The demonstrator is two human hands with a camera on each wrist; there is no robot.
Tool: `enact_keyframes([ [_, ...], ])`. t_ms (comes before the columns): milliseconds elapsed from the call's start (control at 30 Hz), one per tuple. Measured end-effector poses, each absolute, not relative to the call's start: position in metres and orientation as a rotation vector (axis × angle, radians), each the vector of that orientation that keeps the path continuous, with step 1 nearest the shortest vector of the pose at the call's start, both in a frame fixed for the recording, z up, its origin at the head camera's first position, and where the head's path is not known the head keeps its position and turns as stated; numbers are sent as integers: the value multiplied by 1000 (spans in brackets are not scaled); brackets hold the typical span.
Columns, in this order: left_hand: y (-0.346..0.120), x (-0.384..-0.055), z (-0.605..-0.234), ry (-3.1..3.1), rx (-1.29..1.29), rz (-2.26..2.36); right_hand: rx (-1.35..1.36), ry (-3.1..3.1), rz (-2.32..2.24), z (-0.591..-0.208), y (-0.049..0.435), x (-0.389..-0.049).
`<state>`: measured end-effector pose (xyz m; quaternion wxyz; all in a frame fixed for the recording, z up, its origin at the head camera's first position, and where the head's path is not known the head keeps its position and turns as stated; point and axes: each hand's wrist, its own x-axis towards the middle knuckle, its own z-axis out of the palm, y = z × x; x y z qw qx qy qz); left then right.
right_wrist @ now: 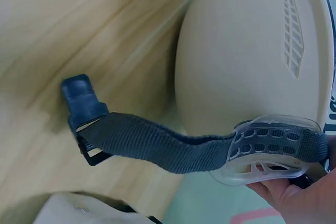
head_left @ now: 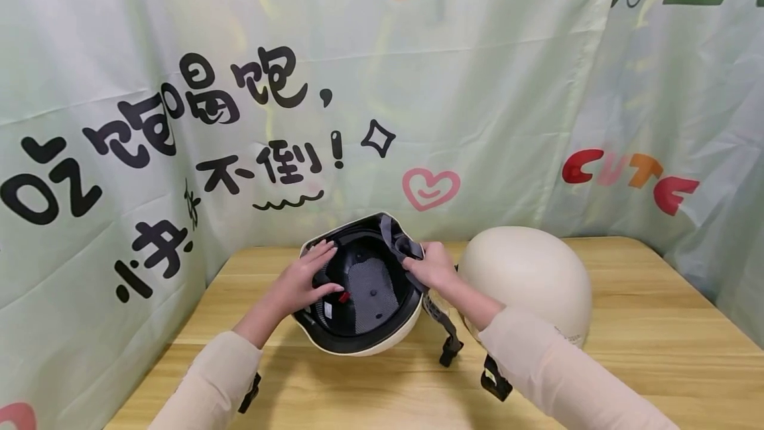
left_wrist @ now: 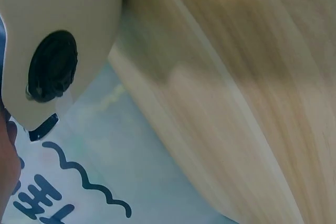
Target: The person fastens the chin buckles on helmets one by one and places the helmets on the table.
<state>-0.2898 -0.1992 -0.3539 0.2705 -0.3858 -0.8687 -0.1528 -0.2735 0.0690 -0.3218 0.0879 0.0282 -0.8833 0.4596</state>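
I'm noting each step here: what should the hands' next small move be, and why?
Probably the right hand should fold the dark strap into the tilted helmet: the strap hangs outside, its buckle end free; the right hand grips near the strap's upper end; and the left hand is at the helmet's opposite side, where it could steady it.

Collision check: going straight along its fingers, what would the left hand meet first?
Likely the far black-lined rim of the held, round cream hard-shell helmet; depth is unclear, so the left hand might clear it.
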Motion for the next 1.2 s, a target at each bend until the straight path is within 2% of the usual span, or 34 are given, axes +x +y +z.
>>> enact_keyframes([
  [567, -190, -282, -365, -2596, -1304, -255, 248, -2731, 1108, -299, 71, -272],
  [1000, -188, -287, -391, -2681, -1242, -297, 368, -2724, 1014, -288, 63, -263],
  [1200, -182, -286, -390, -2669, -1212, -215, 364, -2719, 999, -289, 63, -263],
])
